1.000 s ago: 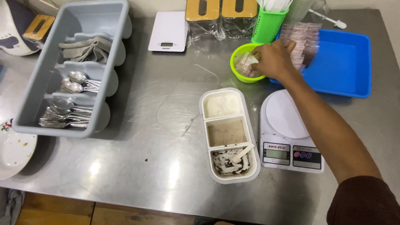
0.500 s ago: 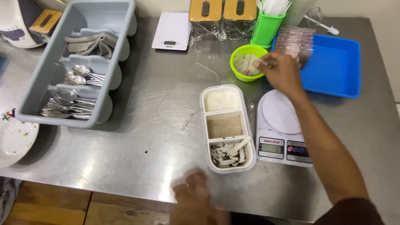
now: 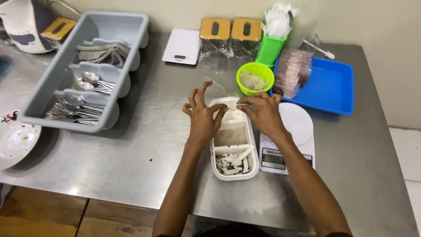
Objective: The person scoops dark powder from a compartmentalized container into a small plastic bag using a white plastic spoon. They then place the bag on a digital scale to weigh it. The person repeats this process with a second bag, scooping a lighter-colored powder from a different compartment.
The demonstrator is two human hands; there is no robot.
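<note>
Lengthwise, white tray [image 3: 232, 151] points away between hands.

Divided container [image 3: 233, 149] sits between cutlery tray [image 3: 66, 74] at left and scale [image 3: 289, 140] at right.

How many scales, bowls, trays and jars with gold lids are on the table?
Scales: 2, white scale by the right hand, flat white scale at the back
Green bowl: 1
Trays: 3, white three-part tray under both hands, grey cutlery tray, blue tray
Gold-lidded jars: 2
Total: 8
</note>
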